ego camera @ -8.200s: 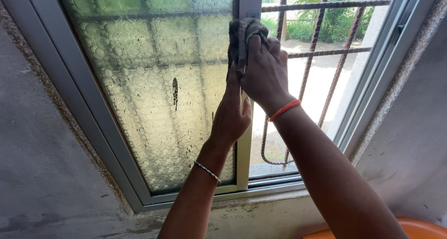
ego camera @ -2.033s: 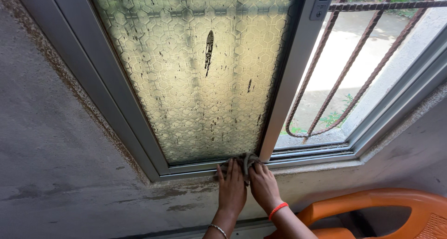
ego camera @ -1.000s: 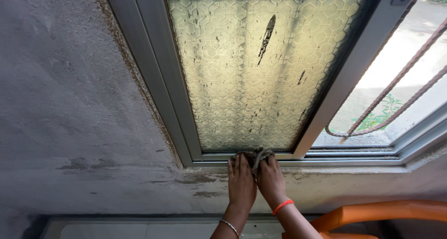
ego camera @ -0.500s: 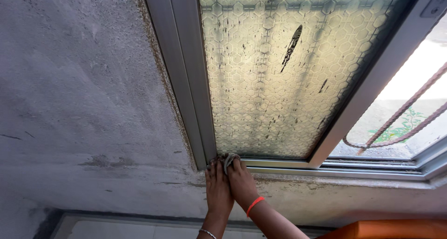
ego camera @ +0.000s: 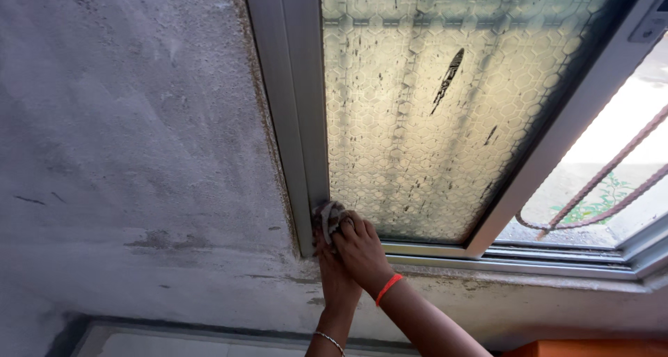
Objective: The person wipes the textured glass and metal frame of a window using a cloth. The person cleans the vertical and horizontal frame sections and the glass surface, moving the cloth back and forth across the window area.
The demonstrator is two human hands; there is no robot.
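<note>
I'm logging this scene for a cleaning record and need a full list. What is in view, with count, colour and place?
cloth: one, grey-brown, bunched at the lower left corner of the sash, under the hands
patterned glass pane: one, pale green-yellow with dark specks and one long dark smear, upper middle
window frame: one, silver-grey metal, around the pane and along the sill
metal grille bars: two curved, rusty brown, outside at the right
wall: one, grey and stained, left and below the window
orange thing: one, bottom right edge, kind unclear
orange band: one, on the right wrist
silver bracelet: one, on the left wrist
left hand: pressed to the cloth
right hand: gripping the cloth
</note>
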